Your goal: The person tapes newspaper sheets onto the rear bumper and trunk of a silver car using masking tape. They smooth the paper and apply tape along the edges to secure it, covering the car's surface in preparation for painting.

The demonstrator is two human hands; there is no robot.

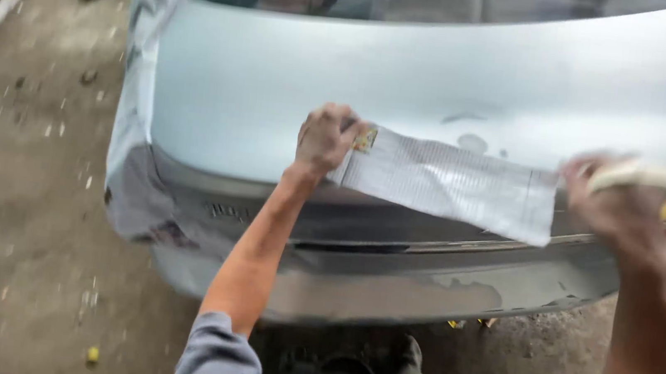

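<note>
Both arms reach up to the pale blue car boot (445, 83). Left hand (323, 137) presses a newspaper sheet (450, 184) flat on the boot's lower edge. Right hand (611, 202) grips a blurry tape roll (652, 177). It looks like masking; taping the sheet's loose edges seems next.
</note>
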